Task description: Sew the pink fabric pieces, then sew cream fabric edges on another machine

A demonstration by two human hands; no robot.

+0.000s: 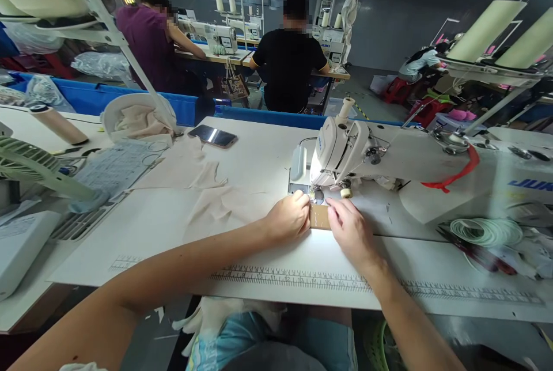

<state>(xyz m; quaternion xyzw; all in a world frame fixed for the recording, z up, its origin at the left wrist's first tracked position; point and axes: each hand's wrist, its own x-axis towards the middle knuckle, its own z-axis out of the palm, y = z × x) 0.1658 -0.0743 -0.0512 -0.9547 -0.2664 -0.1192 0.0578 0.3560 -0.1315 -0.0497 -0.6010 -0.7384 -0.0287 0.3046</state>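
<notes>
Head view, sole entry. Brown flat piece (320,217): lying on the machine bed between the two hands, just in front of the needle area; near edge running left to right; both ends meet the hands, so its long axis cannot be told. Left hand (288,218): at the piece's left end, knuckles up, fingers curled in closely, forearm slanting in from lower left; whether anything is pinched cannot be told. Right hand (351,227): at the right end, fingers loosely bent and pointing forward-left, forearm rising from lower right; a firm hold cannot be confirmed. Sewing machine (341,152): directly ahead of the grip, long axis running off to the right, needle end leftmost; blue letters "JUK" readable on its body, far right. Printed ruler (298,279): nearer the body than the grip, numerals too small to read surely. Pale cloth (228,207): left of the grip. Phone (213,136): ahead-left, face up. Coiled green cord (486,232): well to the right.
</notes>
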